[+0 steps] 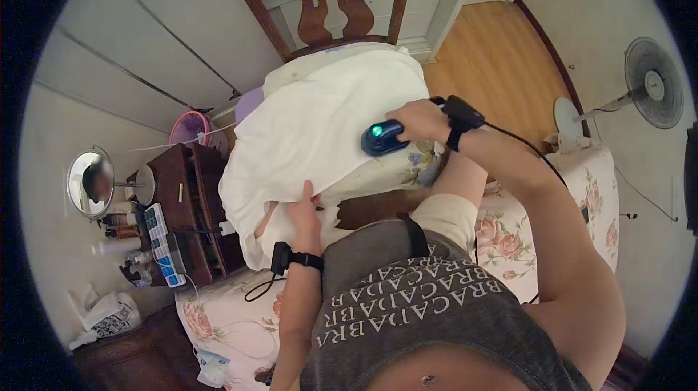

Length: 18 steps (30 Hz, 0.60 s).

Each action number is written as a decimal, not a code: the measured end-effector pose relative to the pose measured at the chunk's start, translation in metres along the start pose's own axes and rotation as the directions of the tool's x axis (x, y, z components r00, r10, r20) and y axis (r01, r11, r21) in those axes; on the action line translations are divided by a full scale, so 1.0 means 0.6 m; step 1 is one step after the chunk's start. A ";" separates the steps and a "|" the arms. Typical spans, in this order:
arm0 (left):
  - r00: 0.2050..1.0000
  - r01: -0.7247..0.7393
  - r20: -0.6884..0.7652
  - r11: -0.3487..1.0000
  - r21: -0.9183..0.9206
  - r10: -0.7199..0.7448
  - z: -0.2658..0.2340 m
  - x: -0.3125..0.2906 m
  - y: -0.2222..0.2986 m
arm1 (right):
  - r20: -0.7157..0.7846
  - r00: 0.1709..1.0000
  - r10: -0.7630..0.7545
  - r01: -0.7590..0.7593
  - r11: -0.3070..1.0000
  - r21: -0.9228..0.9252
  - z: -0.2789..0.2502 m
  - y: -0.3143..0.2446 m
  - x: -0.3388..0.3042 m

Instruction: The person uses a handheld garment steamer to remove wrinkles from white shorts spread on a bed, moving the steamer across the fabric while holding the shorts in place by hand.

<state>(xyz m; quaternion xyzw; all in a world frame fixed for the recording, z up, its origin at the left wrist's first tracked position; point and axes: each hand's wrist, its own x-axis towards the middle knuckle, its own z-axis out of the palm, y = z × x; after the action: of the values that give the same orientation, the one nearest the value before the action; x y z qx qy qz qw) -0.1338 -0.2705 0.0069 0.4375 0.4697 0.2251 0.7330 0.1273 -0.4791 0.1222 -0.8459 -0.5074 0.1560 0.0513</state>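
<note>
Lower centre: left hand at the near edge of a white cloth, thumb on it, other fingers partly hidden; cannot tell whether it pinches. Just right of centre: right hand grasps a blue handheld device, green light showing, at the cloth's right edge. Step in hand looks like working the device along the cloth; next move probably calls for left hand steadying the edge. Beneath: floral pad on a wooden chair. Lower right, floral bedding. Left, dark drawers, round mirror. Right, fan. Upper right, wood floor.
</note>
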 end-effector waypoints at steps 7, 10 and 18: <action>0.997 -0.067 0.046 0.996 0.059 0.064 -0.006 0.009 -0.009 | -0.001 0.980 0.201 -0.201 0.979 -0.027 -0.008 0.067 -0.029; 0.995 -0.099 0.018 0.995 0.001 0.099 -0.009 0.013 -0.011 | -0.072 0.976 0.205 -0.208 0.977 -0.046 0.002 0.111 -0.048; 0.976 -0.214 -0.048 0.976 -0.027 0.213 -0.088 0.077 0.091 | -0.154 0.929 0.337 -0.226 0.844 0.487 0.009 0.118 -0.072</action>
<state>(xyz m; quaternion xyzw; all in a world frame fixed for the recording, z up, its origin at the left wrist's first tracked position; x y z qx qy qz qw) -0.1551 -0.1855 0.0218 0.4686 0.4327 0.3195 0.7008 0.1663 -0.5513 0.1091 -0.8871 -0.3155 0.1772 0.2865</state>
